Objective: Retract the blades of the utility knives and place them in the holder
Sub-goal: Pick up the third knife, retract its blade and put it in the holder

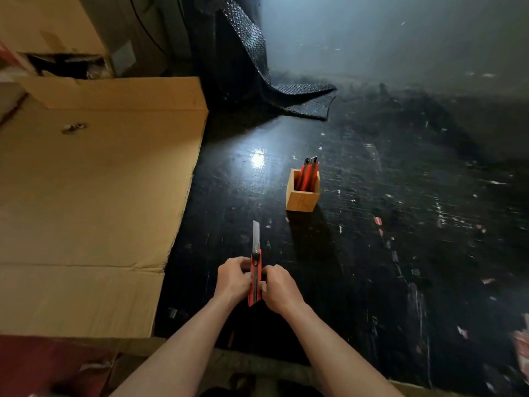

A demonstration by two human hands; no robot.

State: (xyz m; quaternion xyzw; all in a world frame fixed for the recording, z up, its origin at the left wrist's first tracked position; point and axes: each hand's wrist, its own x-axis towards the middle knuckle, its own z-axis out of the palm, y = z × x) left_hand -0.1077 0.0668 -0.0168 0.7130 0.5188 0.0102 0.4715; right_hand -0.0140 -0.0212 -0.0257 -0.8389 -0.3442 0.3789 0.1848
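Note:
A red utility knife (255, 282) is held upright above the black tabletop, its silver blade sticking out and pointing away from me. My left hand (232, 280) grips its left side and my right hand (279, 287) grips its right side. A small square wooden holder (302, 196) stands beyond the knife, a little to the right. Two red knives (307, 173) stand inside the holder, their dark ends poking above the rim.
A large flattened cardboard box (94, 196) covers the left side of the black table (400, 224). Black bubble wrap (257, 70) drapes down at the back. Small paper scraps dot the surface on the right.

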